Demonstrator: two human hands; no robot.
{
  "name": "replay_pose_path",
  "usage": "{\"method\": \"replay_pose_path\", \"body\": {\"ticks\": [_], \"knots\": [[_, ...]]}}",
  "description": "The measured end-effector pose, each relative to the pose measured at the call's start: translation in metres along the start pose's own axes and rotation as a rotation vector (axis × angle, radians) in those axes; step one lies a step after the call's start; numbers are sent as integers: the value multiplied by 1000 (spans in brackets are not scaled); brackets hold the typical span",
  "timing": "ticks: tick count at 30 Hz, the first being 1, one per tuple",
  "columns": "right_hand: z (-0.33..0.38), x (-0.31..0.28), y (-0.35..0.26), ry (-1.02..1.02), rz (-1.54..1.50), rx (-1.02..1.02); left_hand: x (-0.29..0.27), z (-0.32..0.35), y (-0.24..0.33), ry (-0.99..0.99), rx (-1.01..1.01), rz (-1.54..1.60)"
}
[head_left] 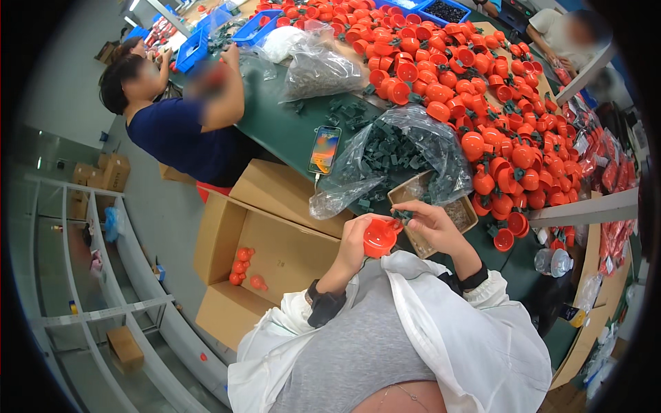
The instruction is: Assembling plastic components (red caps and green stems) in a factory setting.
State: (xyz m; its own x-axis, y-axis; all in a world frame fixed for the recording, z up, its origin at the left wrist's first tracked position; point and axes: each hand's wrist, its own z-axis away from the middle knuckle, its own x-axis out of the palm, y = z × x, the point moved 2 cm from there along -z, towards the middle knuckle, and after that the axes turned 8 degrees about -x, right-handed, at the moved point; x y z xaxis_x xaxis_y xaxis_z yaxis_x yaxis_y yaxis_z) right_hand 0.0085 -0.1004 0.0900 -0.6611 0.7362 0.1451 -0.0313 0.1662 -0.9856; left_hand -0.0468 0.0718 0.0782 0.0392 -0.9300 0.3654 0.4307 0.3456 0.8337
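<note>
In my left hand (pixel 353 242) is a small red-orange plastic cup (pixel 380 241), its hollow side facing up. My right hand (pixel 435 228) pinches a small dark green plastic clip (pixel 401 216) between thumb and fingers, at the cup's upper right edge. Whether the clip is seated on the cup, I cannot tell. Just beyond my hands, an opened clear plastic bag (pixel 444 141) holds many loose dark green clips (pixel 394 150). Partly under the bag and my right hand sits a shallow tan tray (pixel 471 215) with small clear pieces in it.
A big heap of red-orange cups (pixel 441 89) covers the table's far right. An open cardboard box (pixel 289 241) with several red-orange pieces stands at my left. A phone (pixel 324 149) lies beyond it, near a tied clear bag (pixel 320 72). A co-worker (pixel 179 113) sits at the far left.
</note>
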Motion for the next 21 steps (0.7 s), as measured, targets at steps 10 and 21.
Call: {"method": "replay_pose_path", "body": {"ticks": [10,21], "knots": [[-4,0,-2,-28,264,-82,1,-1,4,41,-36,12],[-10,10,-3,-77,396,-121,-6,0,-7,116,38,54]]}}
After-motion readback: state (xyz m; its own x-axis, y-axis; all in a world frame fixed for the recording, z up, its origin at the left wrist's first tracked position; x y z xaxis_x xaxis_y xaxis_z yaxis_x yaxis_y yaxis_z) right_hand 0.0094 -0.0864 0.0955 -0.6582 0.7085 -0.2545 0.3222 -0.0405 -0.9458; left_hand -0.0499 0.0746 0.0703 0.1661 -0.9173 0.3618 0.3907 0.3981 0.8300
